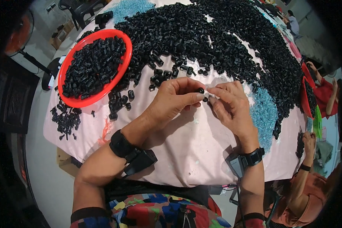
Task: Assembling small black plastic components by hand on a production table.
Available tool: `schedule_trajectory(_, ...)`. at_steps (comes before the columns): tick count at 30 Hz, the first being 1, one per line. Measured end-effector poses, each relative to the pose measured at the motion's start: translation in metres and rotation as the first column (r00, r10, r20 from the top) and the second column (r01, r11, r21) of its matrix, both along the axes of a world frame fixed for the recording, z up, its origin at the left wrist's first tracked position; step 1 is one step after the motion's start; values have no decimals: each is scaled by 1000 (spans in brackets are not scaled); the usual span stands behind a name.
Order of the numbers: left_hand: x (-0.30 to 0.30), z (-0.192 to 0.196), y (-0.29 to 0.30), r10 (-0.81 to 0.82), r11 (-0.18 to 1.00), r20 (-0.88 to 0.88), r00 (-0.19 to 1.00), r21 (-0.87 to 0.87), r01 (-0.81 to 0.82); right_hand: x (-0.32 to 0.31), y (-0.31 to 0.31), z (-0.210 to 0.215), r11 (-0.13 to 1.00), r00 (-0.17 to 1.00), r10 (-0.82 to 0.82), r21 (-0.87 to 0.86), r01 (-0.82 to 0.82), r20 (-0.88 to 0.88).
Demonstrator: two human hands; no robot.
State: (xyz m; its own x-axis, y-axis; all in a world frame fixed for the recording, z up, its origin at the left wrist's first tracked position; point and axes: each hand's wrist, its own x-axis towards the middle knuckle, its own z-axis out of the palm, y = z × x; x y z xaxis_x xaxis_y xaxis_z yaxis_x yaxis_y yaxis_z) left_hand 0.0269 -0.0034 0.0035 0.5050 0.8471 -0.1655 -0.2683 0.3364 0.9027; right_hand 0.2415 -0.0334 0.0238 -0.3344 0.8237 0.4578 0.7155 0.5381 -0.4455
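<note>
Black part (pixel 200 90): pinched in my left hand (pixel 174 99), raised over the worktop (pixel 186 140) for close work.
Right hand (pixel 230 104): fingertips narrowed on a pale bit, meeting the part.
Heap (pixel 224 41): within reach.
Red tray (pixel 95 67): left, filled.

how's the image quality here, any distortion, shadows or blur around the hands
Head view: strong fisheye bending, the table edges curve and the corners go black. Lighting is even and soft; the left hand and right hand cast only faint shadows on the pink cloth. Hands are fairly sharp, but the small black part pinched between them is too tiny to resolve.
</note>
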Motion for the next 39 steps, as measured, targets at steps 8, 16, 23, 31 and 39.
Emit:
schedule_trajectory(8,-2,-8,5,-55,998,48,997,40,53,-7,-7,-2,996,995,-51,-84,44,-88)
schedule_trajectory(16,2,-2,-3,-32,997,-11,999,71,33,-1,-7,-10,974,897,-101,-227,1,-431)
schedule_trajectory(23,5,-5,-6,-63,996,22,998,67,61,-7,-15,-13,904,752,-219,-420,-84,-622)
schedule_trajectory(31,7,-15,-7,-29,989,21,999,149,26,-5,-13,-9,958,879,-67,-275,-75,-472)
schedule_trajectory(39,6,-11,-8,-46,991,-11,999,129,47,-7,-16,-14,911,780,-214,-407,-58,-588)
